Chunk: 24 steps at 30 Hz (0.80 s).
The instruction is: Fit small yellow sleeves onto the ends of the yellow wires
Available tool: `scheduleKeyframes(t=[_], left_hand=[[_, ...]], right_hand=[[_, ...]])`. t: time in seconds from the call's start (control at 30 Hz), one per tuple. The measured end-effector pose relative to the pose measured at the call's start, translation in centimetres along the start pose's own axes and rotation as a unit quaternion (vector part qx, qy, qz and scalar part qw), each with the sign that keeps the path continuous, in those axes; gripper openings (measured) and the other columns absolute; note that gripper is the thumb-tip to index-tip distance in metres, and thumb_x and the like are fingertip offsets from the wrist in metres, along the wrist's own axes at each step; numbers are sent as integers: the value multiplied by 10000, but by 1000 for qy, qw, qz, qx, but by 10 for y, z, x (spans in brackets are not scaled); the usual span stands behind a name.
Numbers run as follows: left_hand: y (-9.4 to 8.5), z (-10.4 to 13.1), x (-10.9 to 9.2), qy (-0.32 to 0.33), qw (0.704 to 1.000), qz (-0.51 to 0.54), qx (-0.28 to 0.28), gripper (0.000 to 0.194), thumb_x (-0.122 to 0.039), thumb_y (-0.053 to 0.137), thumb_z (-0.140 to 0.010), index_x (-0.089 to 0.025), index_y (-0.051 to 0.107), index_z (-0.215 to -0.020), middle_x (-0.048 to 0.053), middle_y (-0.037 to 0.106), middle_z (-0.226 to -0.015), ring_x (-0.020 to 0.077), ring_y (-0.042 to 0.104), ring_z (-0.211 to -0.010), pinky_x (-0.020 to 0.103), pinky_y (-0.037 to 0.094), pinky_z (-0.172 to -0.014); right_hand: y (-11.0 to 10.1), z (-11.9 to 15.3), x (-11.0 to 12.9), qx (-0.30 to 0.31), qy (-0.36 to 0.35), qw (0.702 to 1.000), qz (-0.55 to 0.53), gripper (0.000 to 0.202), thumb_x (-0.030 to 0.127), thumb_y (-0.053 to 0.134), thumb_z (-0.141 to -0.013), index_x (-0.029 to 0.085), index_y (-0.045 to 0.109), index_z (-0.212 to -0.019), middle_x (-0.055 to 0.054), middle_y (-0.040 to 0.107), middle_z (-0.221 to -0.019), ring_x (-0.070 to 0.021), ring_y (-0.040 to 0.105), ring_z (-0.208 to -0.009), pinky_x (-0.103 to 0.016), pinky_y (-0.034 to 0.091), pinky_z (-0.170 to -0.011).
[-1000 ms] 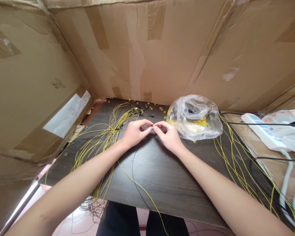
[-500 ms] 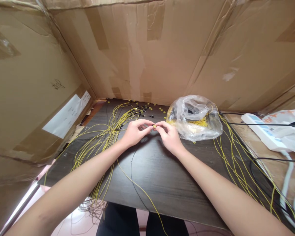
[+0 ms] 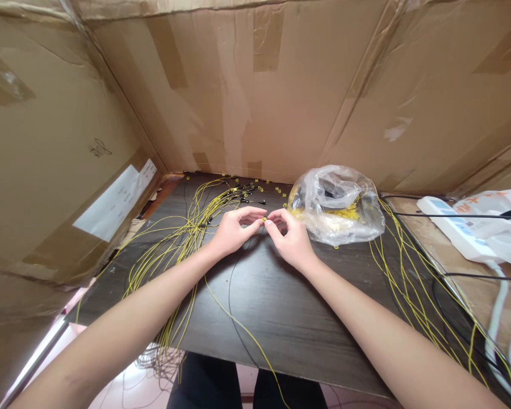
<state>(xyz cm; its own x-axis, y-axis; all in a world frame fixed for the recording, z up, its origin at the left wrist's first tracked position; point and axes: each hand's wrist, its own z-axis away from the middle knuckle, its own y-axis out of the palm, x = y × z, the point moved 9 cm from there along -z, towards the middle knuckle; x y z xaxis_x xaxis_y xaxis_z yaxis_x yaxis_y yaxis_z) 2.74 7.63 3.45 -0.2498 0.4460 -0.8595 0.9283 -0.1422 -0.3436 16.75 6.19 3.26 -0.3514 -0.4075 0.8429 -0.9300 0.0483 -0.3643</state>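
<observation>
Over the dark tabletop, the fingertips of my two hands meet at a small yellow piece (image 3: 264, 219). My left hand (image 3: 235, 232) is closed in a pinch at the piece's left side; a dark bit shows beside it, too small to name. From the right, my right hand (image 3: 292, 237) pinches the same piece between thumb and forefinger. A thin black wire (image 3: 230, 295) and a yellow wire (image 3: 234, 318) run down the table from near my left hand; whether they join the piece is hidden. Left of my hands lies a bundle of yellow wires (image 3: 183, 241) with black ends.
A clear plastic bag (image 3: 340, 227) with yellow pieces inside sits right of my hands. Several loose yellow pieces (image 3: 277, 189) lie at the back. More yellow wires (image 3: 402, 278) and a white power strip (image 3: 455, 230) are on the right. Cardboard walls (image 3: 238, 96) enclose the table.
My right hand has moved slightly left, and its fingertips have come closer to my left hand's. The small yellow piece has shifted a little left with them.
</observation>
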Motion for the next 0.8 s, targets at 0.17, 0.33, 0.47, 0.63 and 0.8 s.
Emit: scheduleKeyframes(t=[0.17, 0.33, 0.47, 0.63, 0.8], left_hand=[[-1, 2, -8, 15, 999, -44, -4, 218, -259, 634, -905, -173, 789, -1033, 77, 806, -1024, 214, 776, -905, 366, 643, -862], [0, 4, -8, 23, 999, -43, -3, 243, -285, 667, -889, -159, 786, -1060, 93, 801, -1049, 215, 776, -908, 354, 649, -849], [-1, 3, -7, 25, 999, -39, 0, 237, -279, 684, -882, -159, 779, -1062, 85, 804, -1013, 199, 776, -874, 335, 648, -836], [-2, 2, -9, 37, 998, -58, 8, 228, -254, 694, -863, -164, 782, -1053, 83, 801, -1015, 194, 771, -869, 325, 639, -828], [-3, 2, -12, 58, 996, -71, 6, 214, -232, 667, -871, -173, 796, -1031, 77, 802, -1006, 193, 763, -892, 325, 626, -833]], right_hand=[[0, 2, 3, -6, -16, 1000, 12, 140, 365, 571, -895, 227, 592, -890, -56, 710, -833, -198, 646, -711, -328, 515, -663], [0, 3, 4, -12, -24, 1000, 7, 131, 352, 578, -894, 228, 590, -936, -72, 729, -882, -214, 684, -771, -338, 531, -688], [1, 2, 3, -7, -23, 1000, 0, 116, 317, 581, -877, 223, 608, -940, -76, 744, -901, -223, 710, -817, -344, 557, -710], [1, 2, 1, -6, -14, 1000, -7, 118, 286, 596, -837, 218, 623, -930, -75, 757, -903, -220, 720, -802, -345, 572, -706], [0, 3, 3, -14, -19, 1000, 1, 119, 298, 620, -828, 211, 629, -909, -70, 757, -878, -208, 722, -770, -321, 567, -670]])
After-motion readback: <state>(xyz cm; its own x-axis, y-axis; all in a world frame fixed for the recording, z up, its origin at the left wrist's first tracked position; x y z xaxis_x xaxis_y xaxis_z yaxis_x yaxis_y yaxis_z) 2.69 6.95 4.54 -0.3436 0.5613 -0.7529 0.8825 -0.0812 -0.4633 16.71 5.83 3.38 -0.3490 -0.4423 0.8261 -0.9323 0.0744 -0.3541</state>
